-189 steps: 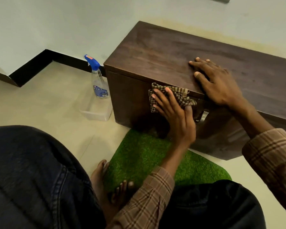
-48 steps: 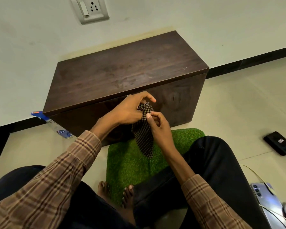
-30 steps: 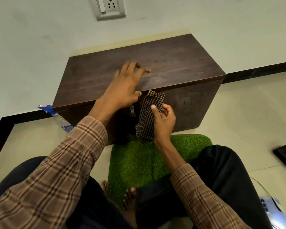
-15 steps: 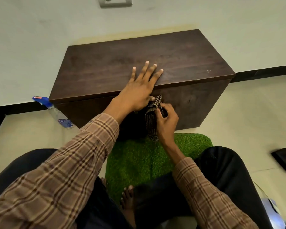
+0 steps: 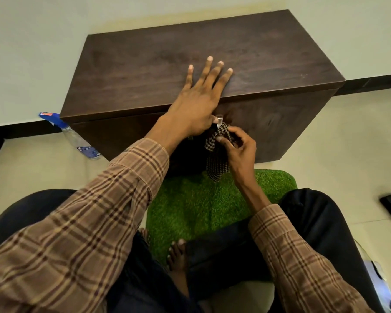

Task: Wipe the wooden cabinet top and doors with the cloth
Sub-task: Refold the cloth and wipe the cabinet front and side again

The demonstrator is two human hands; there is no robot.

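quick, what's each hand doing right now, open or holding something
Left hand: open, flat on the cabinet top, holding nothing.
Right hand: closed on the checked cloth against the cabinet front.

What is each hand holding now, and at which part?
The right hand grips the checked cloth at its bunched upper end; the rest hangs down. The left hand holds nothing and lies flat on the cabinet top.

dark brown cabinet [image 5: 145,64]; black-white checked cloth [image 5: 217,163]; green mat [image 5: 190,206]; plaid sleeve [image 5: 99,211].
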